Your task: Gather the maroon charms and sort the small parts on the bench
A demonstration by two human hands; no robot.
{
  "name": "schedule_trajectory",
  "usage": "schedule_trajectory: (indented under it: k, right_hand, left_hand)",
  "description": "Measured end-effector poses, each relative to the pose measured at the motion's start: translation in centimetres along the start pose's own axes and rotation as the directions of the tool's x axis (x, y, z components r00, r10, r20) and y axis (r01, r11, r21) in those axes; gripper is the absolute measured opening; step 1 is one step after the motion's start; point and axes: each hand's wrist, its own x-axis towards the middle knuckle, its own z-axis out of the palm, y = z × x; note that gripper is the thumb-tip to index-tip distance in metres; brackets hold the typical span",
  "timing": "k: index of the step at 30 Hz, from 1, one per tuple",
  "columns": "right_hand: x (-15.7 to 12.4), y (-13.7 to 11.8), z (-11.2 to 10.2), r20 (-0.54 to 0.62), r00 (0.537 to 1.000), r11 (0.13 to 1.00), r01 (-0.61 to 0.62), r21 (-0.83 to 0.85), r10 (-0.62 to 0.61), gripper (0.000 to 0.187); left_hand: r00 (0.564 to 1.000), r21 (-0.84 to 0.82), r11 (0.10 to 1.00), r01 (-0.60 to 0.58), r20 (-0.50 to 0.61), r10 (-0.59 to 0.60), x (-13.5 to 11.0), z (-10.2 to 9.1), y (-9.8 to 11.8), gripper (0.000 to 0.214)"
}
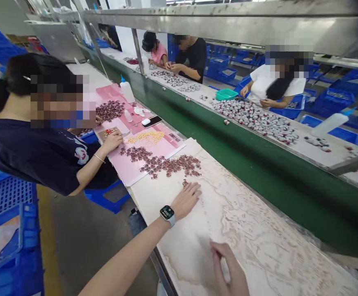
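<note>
My left hand (pixel 187 200), with a watch (pixel 167 212) on its wrist, lies palm down on the pale tabletop (pixel 194 242). Its fingers are stretched out, the tips at a few small reddish-brown pieces (pixel 185 183) just apart from a larger pile (pixel 169 164). Closer to me, my right hand (pixel 230 267) is over the tabletop, thumb and index finger together at the tips. Whatever may be between them is too small or hidden to make out.
At left a co-worker's hand (pixel 113 140) rests by yellow bits (pixel 148 137) on a pink sheet (pixel 120 164). A phone (pixel 156 120) and a white bottle (pixel 126 91) stand beyond. The green conveyor belt (pixel 228 154) runs along the right. Blue crates (pixel 9 246) are lower left.
</note>
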Motion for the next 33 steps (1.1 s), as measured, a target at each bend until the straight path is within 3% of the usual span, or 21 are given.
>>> schedule_trajectory:
  k: [5, 9, 11, 13, 15, 17, 22, 26, 29, 33]
  right_hand:
    - [11.0, 2.9, 5.2, 0.030, 0.998, 0.992, -0.043, -0.122, 0.047, 0.028]
    - [19.5, 5.4, 9.7, 0.007, 0.996, 0.969, -0.084, -0.233, 0.088, 0.050]
    - [22.6, 6.2, 11.8, 0.018, 0.995, 0.958, -0.092, -0.271, 0.100, 0.055]
    - [24.5, 6.5, 13.5, 0.018, 0.993, 0.947, -0.109, -0.303, 0.120, 0.057]
    - [25.4, 6.5, 14.6, 0.008, 0.990, 0.934, -0.129, -0.333, 0.139, 0.059]
    - [25.9, 6.3, 15.3, 0.009, 0.990, 0.924, -0.131, -0.359, 0.143, 0.059]
    - [26.5, 6.0, 15.9, 0.023, 0.992, 0.907, -0.107, -0.408, 0.127, 0.055]
    - [26.8, 6.0, 16.1, 0.019, 0.991, 0.903, -0.112, -0.415, 0.132, 0.055]
    - [26.8, 5.7, 16.3, 0.024, 0.991, 0.912, -0.113, -0.395, 0.134, 0.053]
    - [26.3, 4.6, 17.0, 0.009, 0.992, 0.934, -0.114, -0.339, 0.124, 0.053]
  left_hand:
    - [1.000, 0.016, 1.000, -0.011, -0.023, 0.011, 2.3, -2.4, -5.8, 0.047]
    - [0.981, 0.047, 0.985, 0.165, -0.111, -0.159, 2.0, -4.6, -10.1, 0.069]
    - [0.941, 0.053, 0.951, 0.304, -0.175, -0.290, 0.7, -5.7, -11.6, 0.074]
    - [0.848, 0.038, 0.873, 0.487, -0.260, -0.462, -0.9, -6.5, -12.6, 0.074]
    - [0.714, -0.003, 0.756, 0.654, -0.328, -0.619, -2.2, -6.9, -13.3, 0.072]
    - [0.642, -0.033, 0.689, 0.724, -0.333, -0.691, -2.9, -6.9, -13.9, 0.071]
    - [0.650, -0.046, 0.688, 0.725, -0.284, -0.704, -2.3, -7.1, -15.7, 0.071]
    - [0.613, -0.065, 0.656, 0.752, -0.297, -0.733, -1.9, -8.5, -18.5, 0.069]
    - [0.654, -0.077, 0.689, 0.720, -0.257, -0.712, -2.0, -8.9, -19.5, 0.059]
    - [0.703, -0.086, 0.736, 0.671, -0.241, -0.669, -2.4, -7.9, -17.3, 0.055]
